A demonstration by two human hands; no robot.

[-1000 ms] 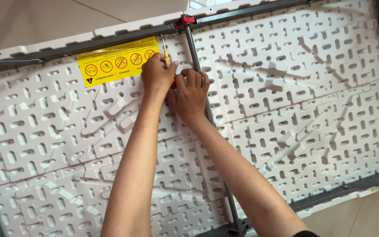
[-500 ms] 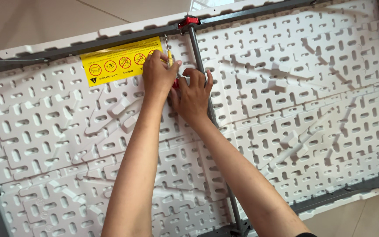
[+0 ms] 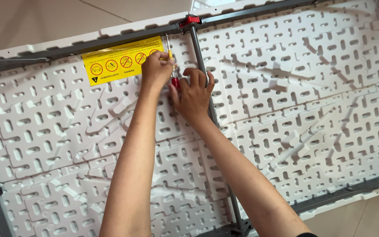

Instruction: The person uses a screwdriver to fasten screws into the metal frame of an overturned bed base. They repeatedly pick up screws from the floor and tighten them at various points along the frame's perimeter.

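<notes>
From the head view, an overturned white moulded-plastic folding bench point(image 3: 286, 109) is seen lying underside up, its grid of ribs and slots exposed. A slim screwdriver with a yellow-and-red handle point(image 3: 172, 70) is clamped in the left hand point(image 3: 155, 70), fingers curled tight round the handle, tip directed up toward the grey metal frame rail point(image 3: 110, 41), probably for a square bearing. The right hand point(image 3: 194, 96) is spread flat, fingers apart, just beside the handle and against the grey metal centre bar point(image 3: 200, 57), apparently as a steadying brace. A yellow rectangular warning sticker point(image 3: 121, 61) is stuck beside the left hand; a red plastic clip point(image 3: 190, 20) caps the bar.
</notes>
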